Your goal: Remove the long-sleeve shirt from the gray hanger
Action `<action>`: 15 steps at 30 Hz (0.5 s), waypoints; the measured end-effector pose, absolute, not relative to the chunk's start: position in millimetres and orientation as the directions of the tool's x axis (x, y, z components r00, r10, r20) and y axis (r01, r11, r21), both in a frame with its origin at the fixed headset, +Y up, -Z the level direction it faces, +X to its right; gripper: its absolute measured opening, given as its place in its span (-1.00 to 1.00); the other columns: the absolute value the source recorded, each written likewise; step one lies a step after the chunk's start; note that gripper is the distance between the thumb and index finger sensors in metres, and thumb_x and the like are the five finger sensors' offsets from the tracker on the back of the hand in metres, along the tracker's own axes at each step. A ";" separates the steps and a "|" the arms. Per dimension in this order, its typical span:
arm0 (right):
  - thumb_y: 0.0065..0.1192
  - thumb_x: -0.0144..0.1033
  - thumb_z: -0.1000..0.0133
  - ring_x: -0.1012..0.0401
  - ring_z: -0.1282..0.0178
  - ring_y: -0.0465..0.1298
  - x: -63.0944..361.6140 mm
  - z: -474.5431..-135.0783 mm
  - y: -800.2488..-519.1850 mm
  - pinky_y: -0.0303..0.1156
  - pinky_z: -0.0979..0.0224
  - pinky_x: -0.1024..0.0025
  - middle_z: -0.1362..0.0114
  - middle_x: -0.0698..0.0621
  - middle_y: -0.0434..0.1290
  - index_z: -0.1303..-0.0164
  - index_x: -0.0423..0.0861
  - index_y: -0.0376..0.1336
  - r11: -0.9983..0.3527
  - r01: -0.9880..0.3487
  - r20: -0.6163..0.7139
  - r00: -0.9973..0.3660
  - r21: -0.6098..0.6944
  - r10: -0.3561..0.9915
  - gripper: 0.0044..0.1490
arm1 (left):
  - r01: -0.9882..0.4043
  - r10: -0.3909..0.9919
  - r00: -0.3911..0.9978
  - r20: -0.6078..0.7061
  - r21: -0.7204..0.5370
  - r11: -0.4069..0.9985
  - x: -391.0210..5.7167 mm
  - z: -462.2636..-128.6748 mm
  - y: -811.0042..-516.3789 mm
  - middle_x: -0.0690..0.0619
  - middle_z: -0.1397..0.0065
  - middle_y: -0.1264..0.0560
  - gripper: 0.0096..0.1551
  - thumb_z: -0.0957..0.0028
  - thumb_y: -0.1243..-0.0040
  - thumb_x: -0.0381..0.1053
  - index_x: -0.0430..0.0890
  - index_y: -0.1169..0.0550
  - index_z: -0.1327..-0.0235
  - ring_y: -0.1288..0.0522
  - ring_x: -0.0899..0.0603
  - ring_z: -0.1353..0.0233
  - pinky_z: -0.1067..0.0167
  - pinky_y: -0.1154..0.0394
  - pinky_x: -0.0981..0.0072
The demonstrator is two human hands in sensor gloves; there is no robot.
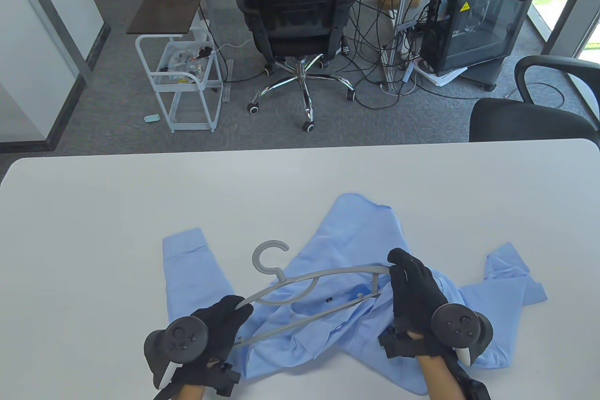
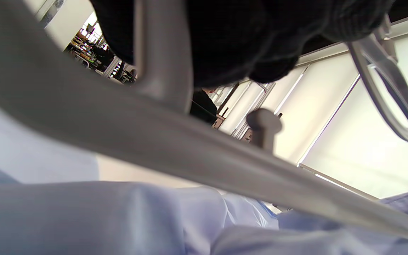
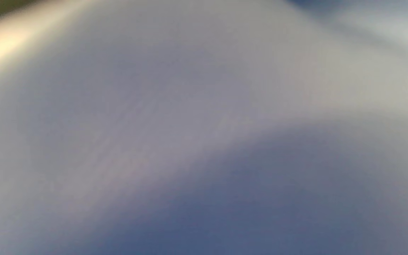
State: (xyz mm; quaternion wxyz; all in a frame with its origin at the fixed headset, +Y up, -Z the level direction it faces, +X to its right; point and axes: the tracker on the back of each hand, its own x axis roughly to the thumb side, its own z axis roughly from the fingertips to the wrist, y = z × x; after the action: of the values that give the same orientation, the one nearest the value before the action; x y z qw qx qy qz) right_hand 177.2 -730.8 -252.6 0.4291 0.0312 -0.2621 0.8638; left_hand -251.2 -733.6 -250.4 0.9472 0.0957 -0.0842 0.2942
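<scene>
Right wrist view: only blurred shirt [image 3: 204, 141].

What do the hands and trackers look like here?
Both the left hand and right hand wear black knit gloves. Each back carries a dark round tracker with small buttons and a white grip. Black wrist modules, bare forearms, no sleeves visible.

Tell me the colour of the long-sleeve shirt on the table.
The crumpled long-sleeve cotton shirt is plain light blue, clearest in the table view.
</scene>
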 end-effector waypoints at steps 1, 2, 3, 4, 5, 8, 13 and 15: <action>0.03 -0.02 -0.34 -0.16 -0.41 0.51 177.4 -252.5 -730.7 0.31 -0.43 -0.34 -0.47 -0.19 0.45 -0.53 -0.12 0.26 -0.494 -0.757 0.278 -0.630 -0.427 0.725 -0.36 | -0.573 0.540 0.813 0.217 0.135 0.808 -251.2 -250.3 -733.5 0.37 0.48 -0.62 -0.42 0.04 -0.04 0.48 0.18 -0.68 0.02 -0.68 0.17 0.38 -0.24 -0.54 0.15; 0.03 -0.02 -0.34 -0.16 -0.41 0.51 177.8 -252.3 -730.8 0.32 -0.43 -0.34 -0.47 -0.19 0.46 -0.53 -0.12 0.26 -0.492 -0.756 0.276 -0.630 -0.431 0.726 -0.36 | -0.572 0.539 0.814 0.217 0.137 0.809 -251.2 -250.2 -733.4 0.37 0.48 -0.62 -0.42 0.04 -0.04 0.48 0.18 -0.68 0.03 -0.68 0.16 0.38 -0.24 -0.54 0.14; 0.03 -0.02 -0.34 -0.16 -0.40 0.52 177.8 -252.2 -730.6 0.32 -0.43 -0.33 -0.46 -0.19 0.46 -0.53 -0.12 0.26 -0.491 -0.756 0.275 -0.630 -0.433 0.727 -0.36 | -0.574 0.542 0.812 0.217 0.135 0.807 -251.2 -250.5 -733.8 0.37 0.48 -0.62 -0.42 0.04 -0.04 0.48 0.17 -0.68 0.02 -0.68 0.17 0.38 -0.24 -0.54 0.14; 0.03 -0.02 -0.34 -0.16 -0.40 0.51 177.8 -252.2 -730.6 0.32 -0.43 -0.33 -0.47 -0.20 0.45 -0.53 -0.12 0.26 -0.491 -0.756 0.274 -0.630 -0.433 0.727 -0.36 | -0.575 0.543 0.812 0.216 0.134 0.807 -251.4 -250.6 -733.9 0.37 0.48 -0.62 -0.42 0.04 -0.04 0.48 0.17 -0.68 0.02 -0.68 0.17 0.38 -0.24 -0.54 0.14; 0.03 -0.02 -0.34 -0.17 -0.40 0.51 177.7 -252.3 -730.6 0.32 -0.43 -0.33 -0.47 -0.19 0.45 -0.53 -0.12 0.25 -0.493 -0.756 0.274 -0.630 -0.432 0.727 -0.36 | -0.575 0.543 0.812 0.216 0.134 0.807 -251.3 -250.4 -733.7 0.37 0.48 -0.62 -0.42 0.04 -0.04 0.48 0.18 -0.68 0.02 -0.68 0.17 0.38 -0.24 -0.54 0.15; 0.02 -0.03 -0.34 -0.17 -0.41 0.50 177.5 -252.2 -731.0 0.31 -0.43 -0.35 -0.48 -0.20 0.44 -0.54 -0.12 0.25 -0.488 -0.764 0.280 -0.622 -0.422 0.731 -0.36 | -0.576 0.544 0.810 0.218 0.130 0.807 -252.0 -250.5 -733.7 0.37 0.48 -0.62 -0.42 0.04 -0.04 0.48 0.18 -0.68 0.02 -0.69 0.17 0.38 -0.24 -0.54 0.15; 0.02 -0.02 -0.34 -0.17 -0.42 0.50 177.0 -252.1 -730.9 0.30 -0.43 -0.35 -0.48 -0.19 0.44 -0.54 -0.11 0.25 -0.491 -0.762 0.280 -0.625 -0.423 0.729 -0.36 | -0.577 0.544 0.810 0.217 0.132 0.806 -252.4 -250.6 -734.0 0.37 0.48 -0.62 -0.42 0.04 -0.04 0.48 0.18 -0.68 0.02 -0.68 0.16 0.38 -0.24 -0.54 0.15; 0.02 -0.02 -0.34 -0.18 -0.41 0.50 177.2 -252.1 -730.8 0.30 -0.43 -0.35 -0.48 -0.19 0.44 -0.54 -0.12 0.25 -0.490 -0.762 0.280 -0.625 -0.424 0.729 -0.36 | -0.578 0.546 0.809 0.215 0.128 0.806 -252.3 -250.9 -734.6 0.37 0.48 -0.62 -0.42 0.05 -0.04 0.48 0.17 -0.68 0.02 -0.69 0.16 0.38 -0.24 -0.54 0.14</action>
State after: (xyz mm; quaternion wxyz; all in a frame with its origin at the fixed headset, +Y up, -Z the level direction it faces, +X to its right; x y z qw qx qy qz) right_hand 177.2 -730.8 -252.1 0.4321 0.0314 -0.2612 0.8626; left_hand -252.3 -734.6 -250.9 0.9465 0.0942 -0.0841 0.2970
